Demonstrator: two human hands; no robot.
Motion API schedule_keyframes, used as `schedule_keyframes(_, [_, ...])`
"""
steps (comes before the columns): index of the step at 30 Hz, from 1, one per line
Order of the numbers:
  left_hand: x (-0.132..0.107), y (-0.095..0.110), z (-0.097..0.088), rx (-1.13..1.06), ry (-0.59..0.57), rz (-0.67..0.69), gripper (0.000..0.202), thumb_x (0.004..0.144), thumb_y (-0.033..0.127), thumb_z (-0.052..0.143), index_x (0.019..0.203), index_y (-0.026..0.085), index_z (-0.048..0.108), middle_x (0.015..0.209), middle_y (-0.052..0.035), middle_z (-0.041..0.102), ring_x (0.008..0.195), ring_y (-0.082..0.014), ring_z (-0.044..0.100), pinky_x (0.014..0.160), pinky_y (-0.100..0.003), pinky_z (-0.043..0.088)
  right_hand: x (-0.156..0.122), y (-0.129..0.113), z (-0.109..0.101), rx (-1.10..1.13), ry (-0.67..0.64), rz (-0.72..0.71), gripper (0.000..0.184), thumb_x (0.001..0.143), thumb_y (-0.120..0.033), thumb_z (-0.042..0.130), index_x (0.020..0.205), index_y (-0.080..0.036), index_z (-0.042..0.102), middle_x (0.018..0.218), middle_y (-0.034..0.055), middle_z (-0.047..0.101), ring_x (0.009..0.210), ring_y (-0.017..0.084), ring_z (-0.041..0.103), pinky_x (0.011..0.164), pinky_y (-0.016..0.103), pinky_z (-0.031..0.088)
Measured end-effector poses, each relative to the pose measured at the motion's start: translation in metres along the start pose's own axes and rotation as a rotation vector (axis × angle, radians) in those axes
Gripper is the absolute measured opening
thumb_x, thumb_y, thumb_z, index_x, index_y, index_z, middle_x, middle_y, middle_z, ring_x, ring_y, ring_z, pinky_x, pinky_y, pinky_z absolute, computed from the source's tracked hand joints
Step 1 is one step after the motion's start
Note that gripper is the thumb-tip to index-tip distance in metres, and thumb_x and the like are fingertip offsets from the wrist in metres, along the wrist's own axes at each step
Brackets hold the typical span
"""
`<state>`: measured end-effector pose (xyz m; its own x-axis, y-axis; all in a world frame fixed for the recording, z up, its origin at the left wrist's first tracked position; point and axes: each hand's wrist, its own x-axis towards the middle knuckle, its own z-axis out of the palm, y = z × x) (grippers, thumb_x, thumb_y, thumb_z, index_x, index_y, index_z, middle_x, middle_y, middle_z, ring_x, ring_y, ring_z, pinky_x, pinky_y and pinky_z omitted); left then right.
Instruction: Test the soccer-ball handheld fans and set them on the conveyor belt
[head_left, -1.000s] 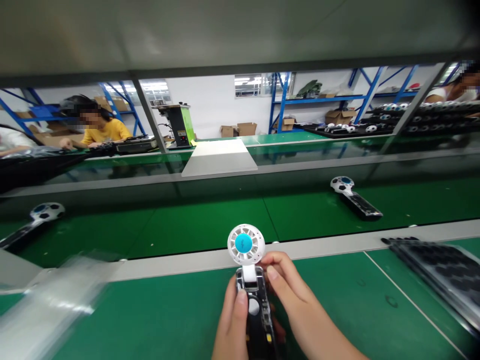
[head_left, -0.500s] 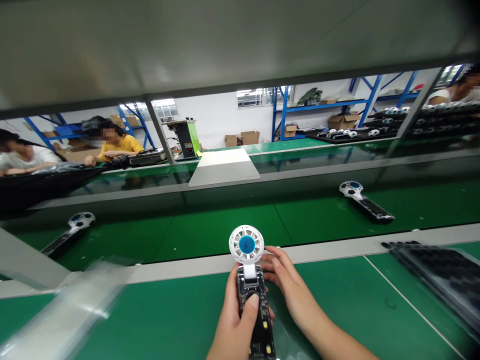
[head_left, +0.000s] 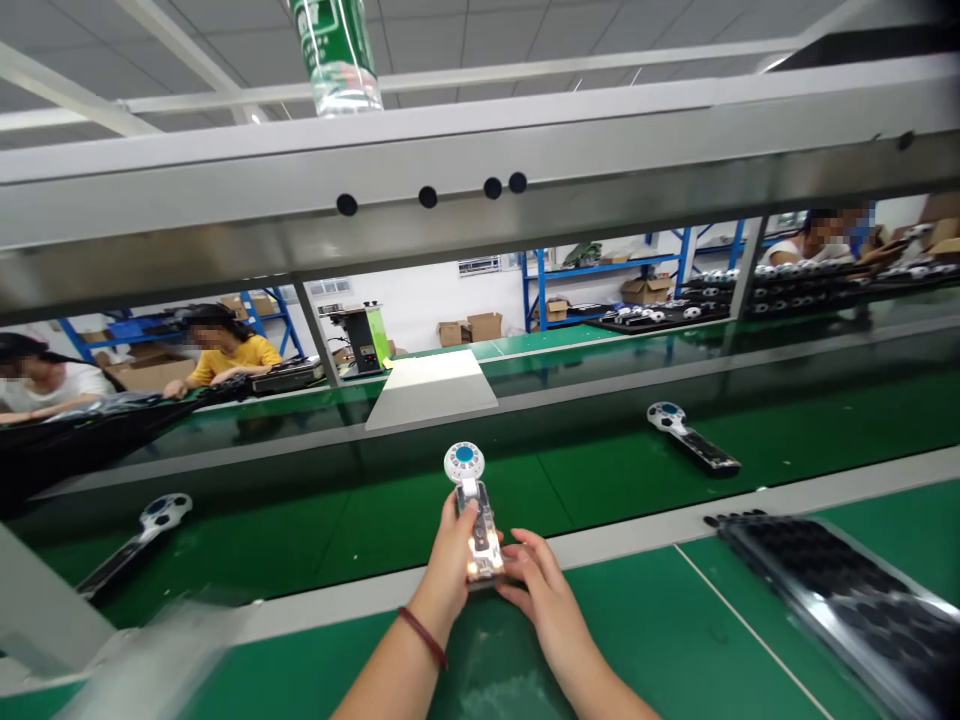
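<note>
A small handheld fan point(head_left: 473, 505) with a round white head, blue hub and clear-and-black handle is upright and tilted slightly left, its lower end glowing with lit LEDs. My left hand point(head_left: 450, 565) wraps the handle from the left, a red cord bracelet point(head_left: 424, 637) on its wrist. My right hand point(head_left: 541, 590) cups the fan's lower end from the right, fingertips against it. The fan's back face and part of the handle are hidden by my fingers.
A black tray of fans point(head_left: 825, 580) lies on the green bench at right. Two more fans point(head_left: 694, 438) point(head_left: 135, 545) rest on the green belt beyond a grey rail. A blurred clear plastic bag point(head_left: 157, 660) is at lower left. Co-workers sit beyond an overhead metal beam point(head_left: 450, 180).
The view has tipped upward, showing the ceiling and beam. The fan now sits farther off and smaller, its LEDs are lit, and my right hand has moved from its head to its lower end.
</note>
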<state>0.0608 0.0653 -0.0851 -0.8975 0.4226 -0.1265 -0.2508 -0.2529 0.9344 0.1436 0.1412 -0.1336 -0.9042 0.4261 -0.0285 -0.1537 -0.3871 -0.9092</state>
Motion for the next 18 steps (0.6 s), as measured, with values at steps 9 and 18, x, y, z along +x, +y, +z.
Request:
schedule_keyframes(9, [-0.006, -0.004, -0.002, -0.159, -0.22, -0.008, 0.06, 0.077, 0.024, 0.057, 0.129, 0.026, 0.028, 0.104, -0.0084, 0.058, 0.081, -0.018, 0.058, 0.071, -0.031, 0.047, -0.005, -0.003, 0.0, 0.051, -0.133, 0.038, 0.07, 0.071, -0.053, 0.064, 0.127, -0.021, 0.037, 0.121, 0.0092, 0.053, 0.108, 0.024, 0.051, 0.085, 0.035, 0.045])
schedule_keyframes(18, [-0.018, 0.0, -0.014, -0.178, -0.292, -0.004, 0.084, 0.07, 0.021, 0.065, 0.136, 0.024, 0.012, 0.119, -0.0136, 0.051, 0.098, -0.0244, 0.052, 0.08, -0.035, 0.042, -0.008, -0.004, 0.002, 0.081, -0.236, 0.042, 0.067, 0.07, -0.051, 0.066, 0.124, -0.023, 0.038, 0.121, 0.0091, 0.053, 0.106, 0.023, 0.053, 0.086, 0.035, 0.045])
